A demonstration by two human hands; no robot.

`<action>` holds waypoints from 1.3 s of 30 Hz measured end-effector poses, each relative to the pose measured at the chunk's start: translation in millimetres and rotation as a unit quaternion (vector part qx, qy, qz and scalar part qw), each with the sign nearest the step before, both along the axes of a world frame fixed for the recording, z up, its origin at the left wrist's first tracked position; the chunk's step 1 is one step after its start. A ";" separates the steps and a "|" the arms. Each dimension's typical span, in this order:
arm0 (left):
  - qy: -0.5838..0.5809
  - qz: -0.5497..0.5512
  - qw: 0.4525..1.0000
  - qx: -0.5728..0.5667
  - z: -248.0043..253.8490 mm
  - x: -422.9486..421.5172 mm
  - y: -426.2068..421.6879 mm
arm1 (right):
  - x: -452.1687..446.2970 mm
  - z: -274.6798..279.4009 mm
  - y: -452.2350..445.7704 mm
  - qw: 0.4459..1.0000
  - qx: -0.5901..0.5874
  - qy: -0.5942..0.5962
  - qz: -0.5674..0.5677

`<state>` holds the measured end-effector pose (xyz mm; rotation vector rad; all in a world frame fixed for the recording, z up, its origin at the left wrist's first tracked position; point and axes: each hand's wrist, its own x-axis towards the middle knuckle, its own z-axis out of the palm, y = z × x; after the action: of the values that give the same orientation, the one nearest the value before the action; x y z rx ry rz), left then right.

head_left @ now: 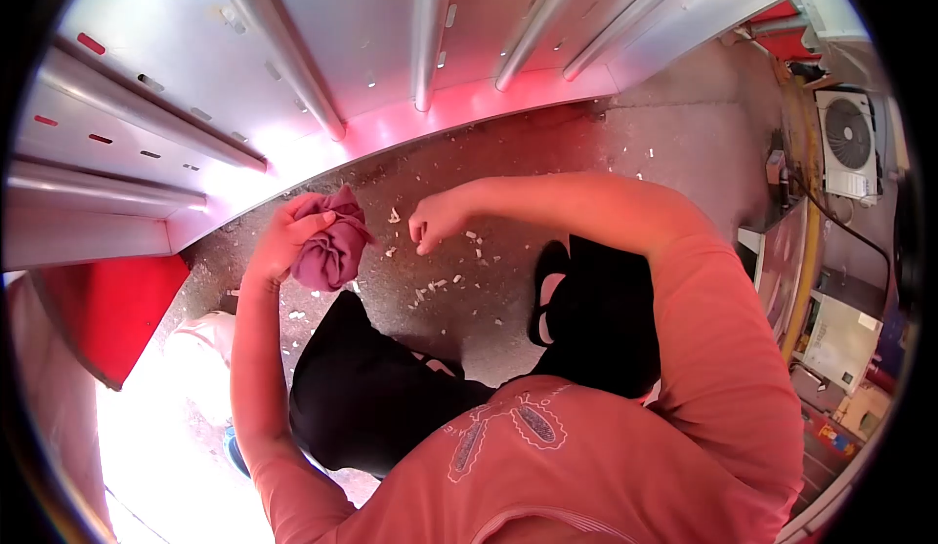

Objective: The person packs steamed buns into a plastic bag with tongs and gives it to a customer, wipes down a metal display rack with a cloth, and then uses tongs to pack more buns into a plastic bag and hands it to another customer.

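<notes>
Nearest, below the hands, were the pink shirt [625, 446] and black trousers [391, 397], with one foot [552, 292] showing at about one o'clock from the shirt's printed motif.

The left hand [285, 236] was clenched on a bunched mauve cloth [332, 243], its thumb pressed over the folds near the top. The cloth lay at three o'clock from that palm and bulged out of the grip, over the near part of the floor [489, 349]. Its long axis ran roughly from one o'clock to seven, with one crumpled corner pointing up between twelve and one and a looser fold turned toward three.

The right hand [440, 222] was apart from the cloth, which lay at nine o'clock from it, only a slight gap away. Its forearm came in from three o'clock, and its fingers were curled downward. Nothing showed in them, though the inner side was turned away, so I cannot tell whether they were closed. The left hand was the nearer one, being already in contact.

Pale scraps [395, 216] were scattered on the floor between and below the hands. Farther off, a ribbed metal panel [376, 17] spanned from ten o'clock to one, with a red sheet [117, 310] at nine. Farthest, toward two o'clock, stood a white fan unit [848, 134].
</notes>
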<state>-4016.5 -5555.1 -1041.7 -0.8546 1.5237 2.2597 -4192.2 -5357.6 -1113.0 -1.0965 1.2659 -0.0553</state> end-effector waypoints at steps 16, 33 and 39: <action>0.106 0.029 0.981 -0.159 159.8 -43.3 106.0 | 101.2 140.0 72.4 0.892 -0.269 -0.177 -0.317; -0.106 0.236 0.958 -0.123 137.9 10.4 101.3 | 74.1 178.8 70.8 0.964 -0.078 -0.040 0.252; -0.070 0.384 0.919 0.048 137.9 14.8 148.7 | 97.9 125.8 100.0 0.960 0.081 -0.230 -0.138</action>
<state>-4001.8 -5406.4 -903.7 -1.7805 1.1020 2.6537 -4094.2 -5257.6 -987.2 -0.7045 0.9714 -0.3898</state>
